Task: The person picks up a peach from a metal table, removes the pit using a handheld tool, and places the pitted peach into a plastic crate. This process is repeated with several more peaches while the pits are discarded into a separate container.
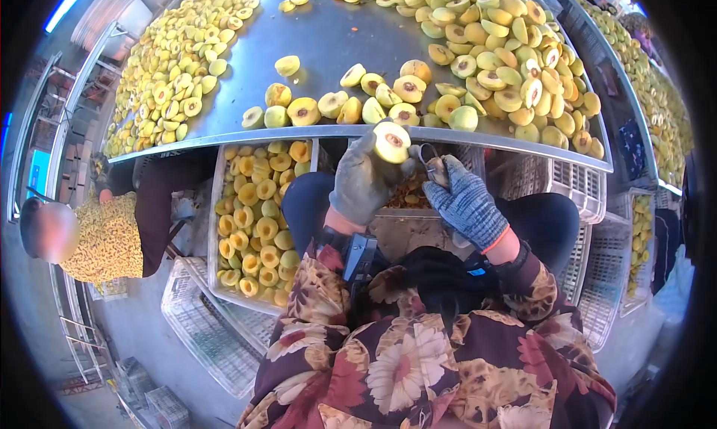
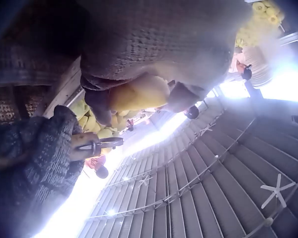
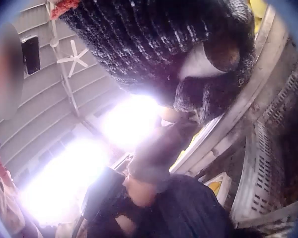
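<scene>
Fingers of my grey-gloved left hand (image 1: 354, 181) curl round a fruit half (image 1: 392, 142), held up at the near edge of the metal table (image 1: 321, 48), its cut face showing pale flesh and a brown centre. I judge it light and firm, yet easy to bruise, with a slick cut side; the skin-covered sides are the place to hold, leaving that face free. It sits within my left grasp, just ahead and left of my right hand (image 1: 467, 205), which, gloved in blue knit, grips a wooden-handled tool (image 2: 82, 141) with a metal loop near the fruit. Further out, more halves (image 1: 304, 112) line the table's near edge, with a heap (image 1: 179, 63) on its left side and a second heap (image 1: 515, 56) on its right. Below that edge, to the left, stands a crate (image 1: 243, 300) of hollowed halves (image 1: 265, 227).
</scene>
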Motion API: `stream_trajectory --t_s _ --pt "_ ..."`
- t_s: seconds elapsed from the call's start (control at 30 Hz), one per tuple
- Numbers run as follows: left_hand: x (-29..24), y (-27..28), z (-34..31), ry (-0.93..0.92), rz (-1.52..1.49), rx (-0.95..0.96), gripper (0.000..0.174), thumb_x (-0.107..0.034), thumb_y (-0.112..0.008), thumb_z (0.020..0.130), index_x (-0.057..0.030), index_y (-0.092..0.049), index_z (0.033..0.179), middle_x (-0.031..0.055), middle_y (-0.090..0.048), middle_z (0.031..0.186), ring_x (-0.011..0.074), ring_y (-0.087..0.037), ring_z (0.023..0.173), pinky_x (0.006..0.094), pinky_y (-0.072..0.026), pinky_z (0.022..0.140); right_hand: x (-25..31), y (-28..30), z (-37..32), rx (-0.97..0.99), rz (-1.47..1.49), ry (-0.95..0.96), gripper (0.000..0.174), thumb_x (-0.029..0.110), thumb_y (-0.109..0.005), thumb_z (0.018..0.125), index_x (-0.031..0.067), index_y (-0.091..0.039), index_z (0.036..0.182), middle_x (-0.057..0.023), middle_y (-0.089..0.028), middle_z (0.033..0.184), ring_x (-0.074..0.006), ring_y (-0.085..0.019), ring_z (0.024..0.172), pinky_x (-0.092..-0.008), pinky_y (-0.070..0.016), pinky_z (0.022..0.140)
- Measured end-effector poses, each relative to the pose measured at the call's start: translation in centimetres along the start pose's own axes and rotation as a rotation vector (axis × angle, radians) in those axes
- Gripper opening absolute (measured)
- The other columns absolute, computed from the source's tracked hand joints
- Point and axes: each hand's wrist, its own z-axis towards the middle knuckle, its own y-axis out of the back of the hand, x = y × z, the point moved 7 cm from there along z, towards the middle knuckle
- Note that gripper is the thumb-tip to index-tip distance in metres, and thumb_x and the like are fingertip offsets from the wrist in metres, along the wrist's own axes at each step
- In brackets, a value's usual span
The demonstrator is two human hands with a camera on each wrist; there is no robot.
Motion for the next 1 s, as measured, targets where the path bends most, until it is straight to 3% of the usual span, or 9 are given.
stream_trajectory --t_s 0.1,0.2,0.27,0.37,0.57,0.7,0.77,0.9,1.0 --pt "-0.2 0.3 -0.5 -0.004 0.298 0.050 0.048 -0.045 -0.046 0.094 -0.0040 -0.049 0.118 0.0133 -0.059 0.104 0.0274 -0.060 0.084 0.0348 -0.0518 0.070 0.5 0.2 0.0 0.031 -0.003 0.005 0.038 0.029 -0.060 0.084 0.0013 -0.052 0.108 -0.0233 -0.064 0.088 -0.0397 -0.063 0.082 -0.0462 -0.0507 0.072" --pt "-0.9 -1.9 -1.3 -0.429 1.070 0.029 0.046 -0.044 -0.046 0.095 -0.0042 -0.049 0.118 0.0122 -0.059 0.103 0.0241 -0.059 0.081 0.0334 -0.0513 0.069 1.0 -0.1 0.3 0.113 -0.049 -0.072 0.038 0.029 -0.058 0.085 0.0016 -0.051 0.109 -0.0240 -0.064 0.086 -0.0400 -0.063 0.082 -0.0469 -0.0504 0.072" --pt "-1.2 -3.0 -1.9 -0.708 1.549 0.005 0.041 -0.031 -0.055 0.086 -0.0033 -0.049 0.115 0.0127 -0.060 0.101 0.0266 -0.059 0.084 0.0346 -0.0499 0.073 1.1 -0.5 0.6 0.170 -0.105 -0.143 0.037 0.030 -0.056 0.086 0.0020 -0.050 0.110 -0.0243 -0.064 0.085 -0.0402 -0.063 0.081 -0.0471 -0.0503 0.072" --pt "-1.0 -2.2 -1.9 -0.821 1.847 -0.036 0.050 -0.004 -0.076 0.066 -0.0016 -0.050 0.110 0.0147 -0.062 0.098 0.0346 -0.059 0.090 0.0382 -0.0470 0.080 1.0 -1.0 0.7 0.223 -0.072 -0.174 0.037 0.032 -0.054 0.088 0.0019 -0.050 0.110 -0.0245 -0.064 0.086 -0.0403 -0.062 0.083 -0.0471 -0.0499 0.073" --pt "0.1 -3.3 -1.7 -0.610 1.549 -0.099 0.046 -0.007 -0.075 0.067 -0.0023 -0.054 0.107 0.0147 -0.061 0.097 0.0357 -0.058 0.091 0.0401 -0.0458 0.081 0.1 -2.0 0.7 0.305 -0.027 -0.208 0.037 0.031 -0.054 0.088 0.0016 -0.049 0.111 -0.0261 -0.062 0.096 -0.0406 -0.060 0.091 -0.0472 -0.0480 0.079" --pt "0.4 -3.5 -1.5 -0.662 1.541 -0.130 0.039 -0.016 -0.073 0.073 -0.0033 -0.056 0.106 0.0150 -0.061 0.096 0.0350 -0.058 0.092 0.0404 -0.0454 0.081 -0.2 -2.9 0.3 0.255 -0.036 -0.086 0.038 0.030 -0.055 0.088 0.0003 -0.049 0.110 -0.0265 -0.062 0.097 -0.0420 -0.060 0.092 -0.0474 -0.0480 0.080" --pt "0.5 -3.3 -1.3 -0.658 1.471 -0.158 0.038 -0.024 -0.070 0.078 -0.0028 -0.056 0.107 0.0151 -0.061 0.097 0.0334 -0.059 0.091 0.0396 -0.0459 0.080 -0.6 -3.0 0.4 0.317 0.020 -0.216 0.037 0.029 -0.055 0.087 -0.0005 -0.049 0.110 -0.0273 -0.061 0.097 -0.0427 -0.059 0.092 -0.0476 -0.0479 0.079" --pt "1.0 -1.9 -0.7 -0.600 1.118 -0.256 0.042 -0.039 -0.054 0.091 0.0005 -0.056 0.106 0.0141 -0.062 0.103 0.0262 -0.062 0.089 0.0347 -0.0487 0.077 -0.8 -3.2 0.3 0.364 0.099 -0.315 0.037 0.028 -0.056 0.086 -0.0016 -0.050 0.108 -0.0290 -0.061 0.097 -0.0438 -0.059 0.093 -0.0483 -0.0476 0.079" --pt "1.3 0.2 -0.1 -0.503 0.889 -0.296 0.050 -0.042 -0.037 0.098 0.0029 -0.057 0.104 0.0129 -0.064 0.103 0.0211 -0.063 0.087 0.0308 -0.0504 0.076 -2.2 -5.0 0.0 0.257 0.121 -0.124 0.033 0.021 -0.058 0.083 0.0003 -0.049 0.108 -0.0243 -0.060 0.083 -0.0441 -0.059 0.082 -0.0469 -0.0484 0.073"
